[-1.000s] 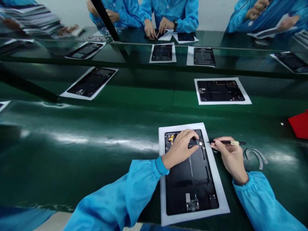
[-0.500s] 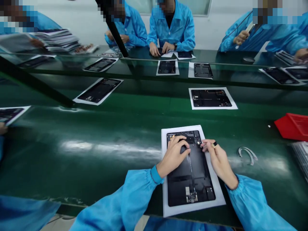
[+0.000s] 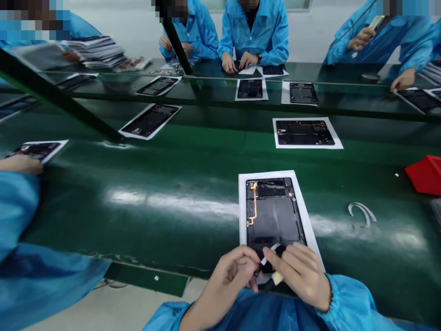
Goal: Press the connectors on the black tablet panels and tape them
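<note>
An opened tablet housing (image 3: 275, 216) lies on a white sheet (image 3: 243, 202), with an orange flex cable (image 3: 255, 204) along its left side. Over its near end, both hands are close together, fingers bent and closed. A ribbon cable (image 3: 264, 260) with a white strip and dark ends passes between them; my left hand (image 3: 237, 269) pinches its left end. Fingers of my right hand (image 3: 301, 271) are curled around the other end, where a pale yellow patch (image 3: 277, 277) sticks out below. The hands cover the housing's near end and part of the cable.
Two curved pale strips (image 3: 362, 214) lie to the right, near a red bin (image 3: 425, 174). Another tablet housing (image 3: 305, 132) rests on a sheet farther back. A slanted dark post (image 3: 69, 101) rises at left. A neighbour's hand (image 3: 22, 164) touches a tablet; co-workers sit opposite.
Both hands have moved from the housing's far end to its near end and come together on the ribbon cable. The thin cable down the housing's middle no longer shows there.
</note>
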Available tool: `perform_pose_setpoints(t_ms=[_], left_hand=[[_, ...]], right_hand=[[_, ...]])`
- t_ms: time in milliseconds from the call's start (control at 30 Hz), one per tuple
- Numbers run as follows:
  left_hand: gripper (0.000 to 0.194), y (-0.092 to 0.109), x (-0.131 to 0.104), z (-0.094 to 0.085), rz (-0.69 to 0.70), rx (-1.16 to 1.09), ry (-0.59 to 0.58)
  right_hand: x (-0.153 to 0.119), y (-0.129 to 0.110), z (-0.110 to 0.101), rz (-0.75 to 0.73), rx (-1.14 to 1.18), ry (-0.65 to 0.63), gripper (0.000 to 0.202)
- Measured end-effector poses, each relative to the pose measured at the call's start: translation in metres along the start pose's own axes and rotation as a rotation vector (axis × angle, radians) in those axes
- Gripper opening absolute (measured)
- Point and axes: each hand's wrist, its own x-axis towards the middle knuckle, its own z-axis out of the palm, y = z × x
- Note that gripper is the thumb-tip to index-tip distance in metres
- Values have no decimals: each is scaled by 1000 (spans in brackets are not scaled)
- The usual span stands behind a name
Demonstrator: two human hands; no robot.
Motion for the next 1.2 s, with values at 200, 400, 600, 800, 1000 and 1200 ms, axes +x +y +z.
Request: perform_pose_setpoints(t_ms=[200, 400, 600, 800, 1000, 1200], left_hand=[[31, -3, 11, 14, -120, -46, 28], [21, -10, 19, 31, 61, 102, -10], [22, -3, 26, 41, 338, 426, -86], [22, -2, 26, 43, 389, 480, -83], [19, -8, 24, 36, 284, 468, 2], [20, -9, 24, 35, 330, 496, 25]], right_hand=[[-11, -11, -13, 111, 65, -86, 32], [-26, -21, -39, 298, 89, -164, 31], [-37, -21, -55, 224, -80, -256, 41], [-28, -22, -50, 164, -231, -300, 44], [-28, -10, -39, 215, -75, -198, 41], [-40, -10, -42, 175, -26, -248, 39]])
